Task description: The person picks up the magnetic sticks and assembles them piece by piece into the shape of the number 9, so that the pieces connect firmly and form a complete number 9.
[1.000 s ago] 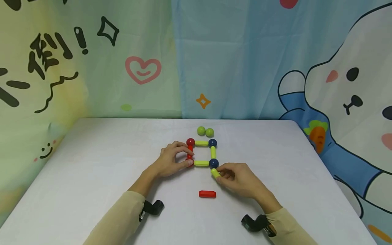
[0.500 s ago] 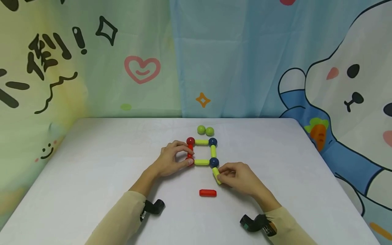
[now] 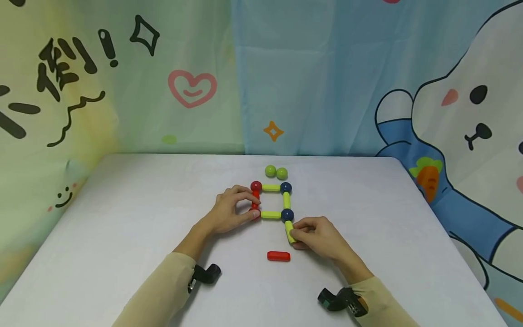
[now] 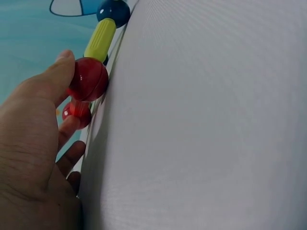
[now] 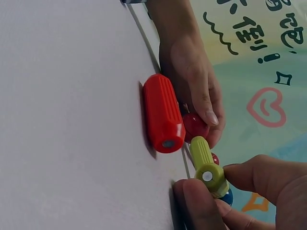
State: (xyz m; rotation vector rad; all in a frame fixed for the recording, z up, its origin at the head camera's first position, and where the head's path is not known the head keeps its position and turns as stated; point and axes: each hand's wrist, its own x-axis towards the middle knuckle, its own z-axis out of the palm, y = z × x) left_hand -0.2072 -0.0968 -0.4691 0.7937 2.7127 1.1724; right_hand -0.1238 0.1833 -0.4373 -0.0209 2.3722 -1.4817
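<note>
A square of magnetic rods and balls lies on the white table. Red balls [image 3: 256,186] form its left corners and blue balls [image 3: 288,215] its right corners. My left hand [image 3: 226,213] holds the square's red side, thumb on the near red ball [image 4: 90,79], fingertips at the red rod [image 3: 255,196]. Yellow-green rods [image 3: 271,215] make up the other sides. Between thumb and fingers, my right hand [image 3: 320,238] pinches another yellow-green rod [image 3: 290,231], whose far end meets the near blue ball. A metal disc shows in this rod's end in the right wrist view.
One loose red rod [image 3: 279,256] lies in front of the square. Two green balls [image 3: 276,172] sit side by side behind it. A printed curtain [image 3: 196,122] hangs beyond the table's [image 3: 143,213] back edge. Both wrists wear black cameras [image 3: 207,274].
My right hand has turned the pinched yellow-green rod from a slant to nearly in line with the square's right side. My left hand keeps its hold, and the head view has shifted slightly.
</note>
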